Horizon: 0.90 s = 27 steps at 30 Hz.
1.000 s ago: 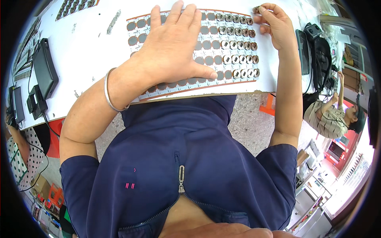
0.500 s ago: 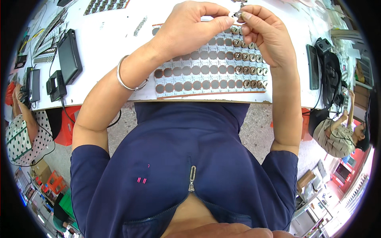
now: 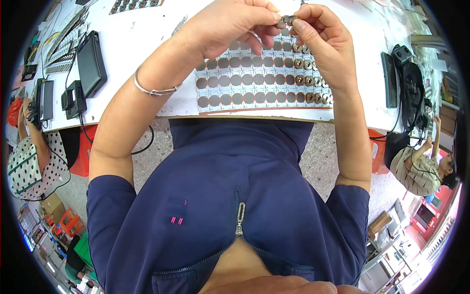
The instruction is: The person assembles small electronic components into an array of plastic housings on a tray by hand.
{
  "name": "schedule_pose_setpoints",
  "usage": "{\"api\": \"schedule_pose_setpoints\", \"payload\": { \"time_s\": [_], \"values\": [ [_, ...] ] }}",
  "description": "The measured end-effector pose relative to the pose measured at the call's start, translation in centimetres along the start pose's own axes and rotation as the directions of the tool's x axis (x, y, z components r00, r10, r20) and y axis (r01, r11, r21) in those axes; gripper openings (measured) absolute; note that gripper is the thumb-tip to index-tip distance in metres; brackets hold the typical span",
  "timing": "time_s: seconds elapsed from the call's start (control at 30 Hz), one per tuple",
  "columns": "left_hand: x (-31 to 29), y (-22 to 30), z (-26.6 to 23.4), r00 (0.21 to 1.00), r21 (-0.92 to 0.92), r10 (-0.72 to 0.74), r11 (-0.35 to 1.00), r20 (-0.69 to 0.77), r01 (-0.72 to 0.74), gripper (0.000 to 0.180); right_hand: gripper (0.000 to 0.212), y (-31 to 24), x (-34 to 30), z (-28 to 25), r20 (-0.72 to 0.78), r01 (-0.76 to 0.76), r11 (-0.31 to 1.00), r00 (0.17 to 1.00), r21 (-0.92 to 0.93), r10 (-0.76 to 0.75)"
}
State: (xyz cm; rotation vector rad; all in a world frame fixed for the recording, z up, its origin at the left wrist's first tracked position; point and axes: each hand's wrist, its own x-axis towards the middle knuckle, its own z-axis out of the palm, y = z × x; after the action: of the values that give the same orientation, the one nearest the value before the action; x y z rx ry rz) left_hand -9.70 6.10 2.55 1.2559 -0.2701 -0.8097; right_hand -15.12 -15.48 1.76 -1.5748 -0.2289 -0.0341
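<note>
Above the far part of a panel, my two hands meet with fingertips closed in pinches. Between them is a short strip of small round metal pieces [image 3: 288, 20]; its far end is partly hidden by fingers. My left hand [image 3: 240, 25] pinches its left end with thumb and forefinger, other fingers curled loosely below. At the strip's right end, my right hand [image 3: 329, 46] grips it between thumb and forefinger. Beneath lies the panel of round grey discs [image 3: 245, 80], set in rows on a white-and-orange sheet. Shiny metal pieces [image 3: 309, 80] sit on the discs in its right-hand columns.
To the left stand a black box-like device [image 3: 91, 63] and a smaller black unit [image 3: 73, 99] with a cable. Another disc panel [image 3: 134, 5] lies at the far left. A phone [image 3: 389, 81] and black gear [image 3: 409, 90] rest at the right edge. People sit on both sides.
My left hand has shifted up and its lower fingers have spread. The metal strip now shows between both hands' fingertips. The whole view has shifted slightly.
</note>
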Motion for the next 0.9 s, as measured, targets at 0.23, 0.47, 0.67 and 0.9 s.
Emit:
{"api": "schedule_pose_setpoints", "payload": {
  "time_s": [0.23, 0.47, 0.67, 0.9],
  "values": [
    [-0.1, 0.1, 2.0, 0.491, 0.877, 0.812, -0.053, 0.316, -0.477, 0.006, 0.011, -3.0, -1.0, 0.6, 0.088, -0.284, 0.925, 0.959, 0.255, 0.27],
    [1.5, 0.0, -0.9, 0.803, 0.98, 0.578, 0.027, 0.147, -0.198, 0.016, 0.017, -2.6, -3.3, -4.8, 0.019, -0.071, 0.991, 0.997, 0.117, 0.069],
    [3.3, -0.1, -1.4, 0.813, 0.983, 0.575, 0.073, 0.097, -0.17, 0.023, 0.014, -3.7, -7.6, -6.2, 0.014, -0.23, 0.961, 0.973, 0.156, 0.231],
    [-2.9, -1.7, 3.3, 0.792, 0.847, 0.404, 0.07, 0.458, -0.527, 0.055, 0.014, -4.0, -10.1, -5.1, -0.08, -0.197, 0.98, 0.978, -0.037, 0.194]
  ]
}}
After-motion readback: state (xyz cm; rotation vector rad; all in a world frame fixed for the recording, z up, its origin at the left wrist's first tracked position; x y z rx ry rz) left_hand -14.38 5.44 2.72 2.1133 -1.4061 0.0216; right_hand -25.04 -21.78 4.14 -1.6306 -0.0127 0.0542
